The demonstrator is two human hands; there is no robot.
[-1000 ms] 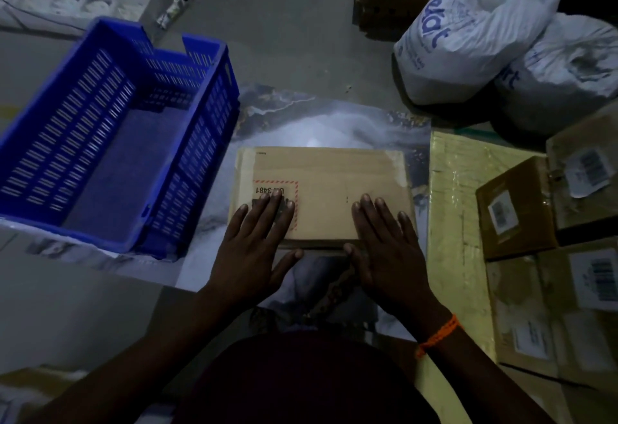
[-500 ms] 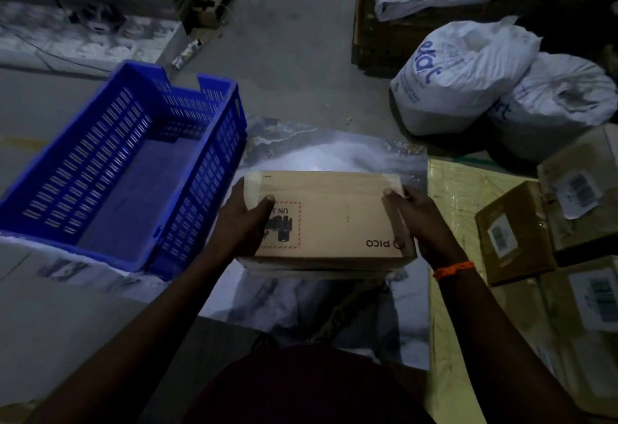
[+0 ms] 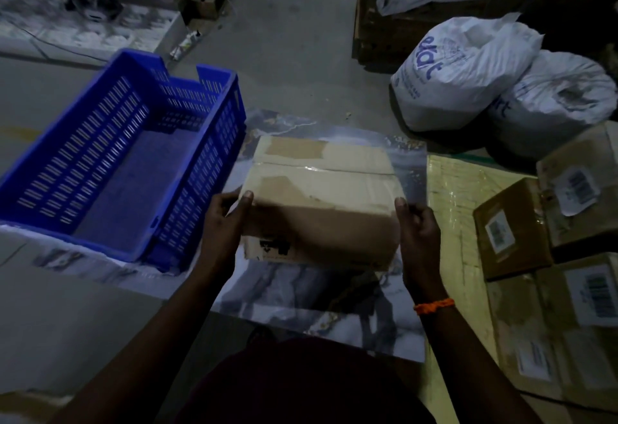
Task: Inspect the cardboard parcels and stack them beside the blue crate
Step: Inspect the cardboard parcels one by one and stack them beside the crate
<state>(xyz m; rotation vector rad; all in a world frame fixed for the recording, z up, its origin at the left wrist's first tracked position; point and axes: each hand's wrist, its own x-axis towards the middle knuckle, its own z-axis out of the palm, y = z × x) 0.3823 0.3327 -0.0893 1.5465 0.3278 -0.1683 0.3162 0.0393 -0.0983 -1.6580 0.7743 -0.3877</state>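
While both arms reach forward from the bottom edge, an orange band [image 3: 434, 305] circles the right wrist. The left hand [image 3: 222, 223] grips the left end of a cardboard parcel [image 3: 321, 196], its thumb lying on the top face and the fingers curled round the side. The right hand [image 3: 418, 233] clasps the right end the same way, thumb up on the near corner. Between the 2 hands the parcel sits tilted, its taped top flaps facing up and away, a dark printed mark showing on the shadowed near face. Whether its far edge touches anything below I cannot tell.

Under the parcel lies a marbled sheet [image 3: 301, 289] spread on the floor [image 3: 301, 55]. Just left of the parcel stands the blue crate [image 3: 214, 162], slotted walls upright, one corner resting on the sheet. To the right of the sheet lies a yellowish board [image 3: 458, 189] under shiny wrap. Beyond it, at the right edge, more cardboard boxes are piled, 1 brown box [image 3: 511, 229] with a barcode label beside a paler box [image 3: 575, 189] with a peeling label.

Farther back on the right sit 2 white sacks [image 3: 458, 75], touching each other, the nearer one printed with blue letters. Behind them a dark wooden pallet [image 3: 378, 32] carries a folded pale cloth.
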